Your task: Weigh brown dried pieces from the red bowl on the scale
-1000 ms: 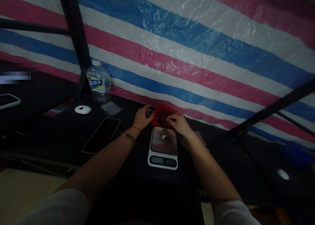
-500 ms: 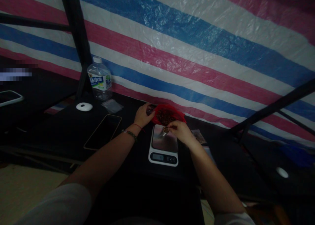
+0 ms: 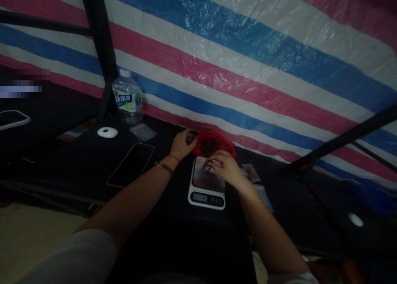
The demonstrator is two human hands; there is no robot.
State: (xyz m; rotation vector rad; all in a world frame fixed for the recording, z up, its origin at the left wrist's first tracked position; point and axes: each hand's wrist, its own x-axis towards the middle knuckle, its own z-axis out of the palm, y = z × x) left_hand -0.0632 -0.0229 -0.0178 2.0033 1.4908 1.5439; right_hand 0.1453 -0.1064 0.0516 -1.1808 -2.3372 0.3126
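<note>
A white kitchen scale [image 3: 207, 195] with a metal top lies in front of me, its display lit. On its plate stands a small metal cup [image 3: 206, 167] that holds brown bits. My right hand [image 3: 226, 167] is at the cup's rim, thumb and fingers pinched together. What they pinch is hidden. Behind the scale lies an open red plastic bag [image 3: 228, 147] with many small dark brown pieces [image 3: 208, 145] inside. My left hand [image 3: 182, 145] is curled at the bag's left edge, thumb against the red plastic. A dark shiny thing shows between thumb and fingers.
Left are a black phone [image 3: 132, 164], a white oval device [image 3: 107, 132], a clear plastic bag [image 3: 143, 131] and a large clear bottle [image 3: 127, 104]. Right of the scale lies a small bag of brown pieces [image 3: 252, 173]. Striped sheeting [image 3: 217, 68] hangs behind, beside dark metal bars [image 3: 98, 39].
My right hand has moved slightly down and left, so its fingers now cover more of the cup. The left hand stays at the bag. The whole view has shifted a little.
</note>
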